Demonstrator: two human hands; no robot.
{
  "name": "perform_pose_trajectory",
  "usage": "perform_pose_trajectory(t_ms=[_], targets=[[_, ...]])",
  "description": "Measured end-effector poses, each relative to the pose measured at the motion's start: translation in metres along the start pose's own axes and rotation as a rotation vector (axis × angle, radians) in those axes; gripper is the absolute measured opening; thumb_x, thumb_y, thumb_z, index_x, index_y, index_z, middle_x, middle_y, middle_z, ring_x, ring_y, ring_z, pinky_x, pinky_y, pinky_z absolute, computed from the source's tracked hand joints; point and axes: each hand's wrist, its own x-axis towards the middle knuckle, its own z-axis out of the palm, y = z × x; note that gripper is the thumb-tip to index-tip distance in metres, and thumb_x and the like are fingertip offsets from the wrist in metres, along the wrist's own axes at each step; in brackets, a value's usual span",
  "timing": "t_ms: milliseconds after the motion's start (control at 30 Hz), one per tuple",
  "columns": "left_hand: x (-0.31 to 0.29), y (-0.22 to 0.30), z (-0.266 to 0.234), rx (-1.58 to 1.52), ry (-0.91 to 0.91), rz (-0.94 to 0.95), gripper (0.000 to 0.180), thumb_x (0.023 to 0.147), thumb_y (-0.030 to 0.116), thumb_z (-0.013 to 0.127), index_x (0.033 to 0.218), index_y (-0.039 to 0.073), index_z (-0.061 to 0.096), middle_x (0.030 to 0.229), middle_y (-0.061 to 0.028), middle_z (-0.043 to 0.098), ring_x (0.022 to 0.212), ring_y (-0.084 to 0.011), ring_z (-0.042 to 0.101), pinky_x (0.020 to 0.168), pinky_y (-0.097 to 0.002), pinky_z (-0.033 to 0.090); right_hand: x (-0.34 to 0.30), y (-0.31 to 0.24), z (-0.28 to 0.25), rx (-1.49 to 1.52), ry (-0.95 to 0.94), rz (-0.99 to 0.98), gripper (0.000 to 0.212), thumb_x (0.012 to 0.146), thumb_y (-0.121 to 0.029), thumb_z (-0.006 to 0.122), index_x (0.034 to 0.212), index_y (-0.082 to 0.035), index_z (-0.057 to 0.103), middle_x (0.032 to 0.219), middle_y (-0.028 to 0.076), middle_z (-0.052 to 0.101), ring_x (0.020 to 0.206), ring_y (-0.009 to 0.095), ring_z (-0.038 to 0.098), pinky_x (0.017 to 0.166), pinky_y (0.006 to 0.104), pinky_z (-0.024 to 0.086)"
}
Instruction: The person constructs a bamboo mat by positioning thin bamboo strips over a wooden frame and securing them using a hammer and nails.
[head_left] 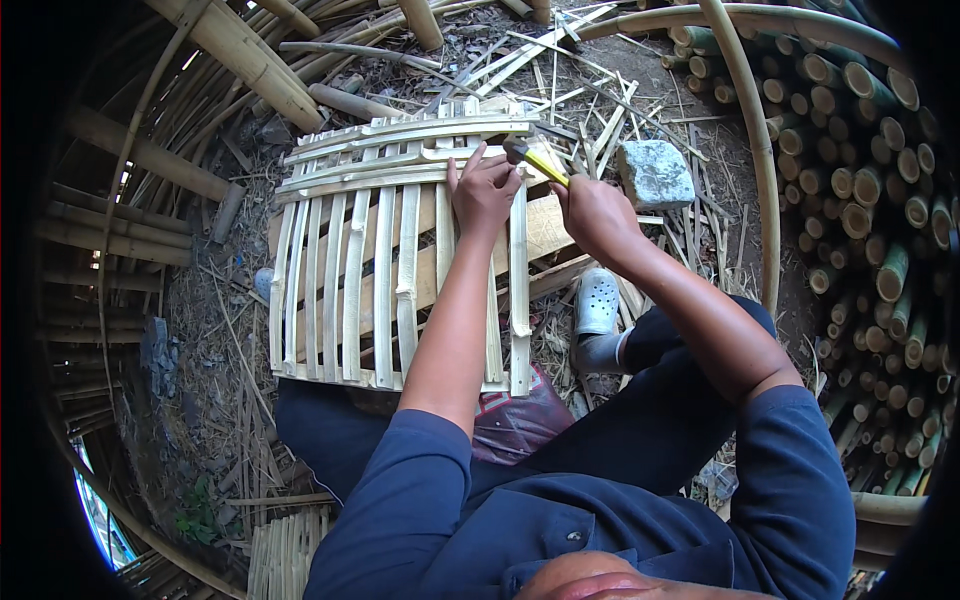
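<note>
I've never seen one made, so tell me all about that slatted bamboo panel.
The panel is pale split-bamboo slats, set upright side by side, crossed by horizontal strips at top and bottom. It lies flat over wooden boards on the littered ground, its near edge at the person's lap. The left hand presses on its upper right part; the right hand holds a hammer there.

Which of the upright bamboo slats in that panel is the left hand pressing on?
The left hand presses the second slat from the right, beside the outermost slat nearest the hammer.
</note>
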Motion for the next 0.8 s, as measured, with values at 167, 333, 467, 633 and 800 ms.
perform_pose_trajectory(t_ms=[167,333,467,633,800], targets=[[0.0,-0.007,0.0,-0.003,0.036,0.021,0.01,0.084,0.024,0.076,0.087,0.015,0.08,0.11,0.0022,0.077,0.129,-0.0247,0.06,0.121,-0.0576,0.015,-0.001,-0.009,-0.004,0.052,0.078,-0.04,0.043,0.104,-0.036,0.051,0.085,0.001,0.06,0.07,0.026,0.065,0.068,0.048,0.065,0.063,0.0569,0.05],[0.0,-0.003,0.002,-0.023,0.036,0.025,0.011,0.084,0.024,0.076,0.087,0.015,0.08,0.109,0.0026,0.077,0.129,-0.0243,0.06,0.121,-0.0578,0.014,-0.001,-0.003,-0.002,0.016,0.065,-0.02,0.043,0.104,-0.037,0.051,0.085,0.001,0.06,0.07,0.026,0.065,0.068,0.048,0.065,0.063,0.0572,0.05],[0.002,-0.009,0.0,0.021,-0.013,0.002,0.012,0.083,0.026,0.077,0.087,0.015,0.081,0.108,0.0015,0.077,0.127,-0.0253,0.062,0.121,-0.058,0.015,0.001,-0.007,-0.007,0.002,-0.007,-0.044,0.044,0.105,-0.037,0.05,0.086,0.001,0.061,0.07,0.026,0.065,0.07,0.048,0.066,0.064,0.0571,0.051],[-0.001,-0.001,0.001,-0.014,-0.032,0.002,0.016,0.086,0.031,0.077,0.091,0.017,0.081,0.11,0.0023,0.077,0.132,-0.0229,0.057,0.122,-0.0546,0.015,-0.002,0.0,0.002,0.015,0.024,-0.009,0.043,0.104,-0.036,0.051,0.086,0.001,0.063,0.069,0.026,0.064,0.069,0.048,0.065,0.063,0.0578,0.05],[0.0,-0.007,-0.002,0.017,-0.022,0.009,0.016,0.086,0.029,0.077,0.095,0.017,0.081,0.11,0.0023,0.076,0.131,-0.0227,0.058,0.122,-0.0547,0.016,-0.001,-0.013,-0.011,0.057,0.052,-0.014,0.041,0.104,-0.035,0.052,0.088,0.001,0.062,0.072,0.026,0.066,0.071,0.048,0.065,0.065,0.0574,0.051]])
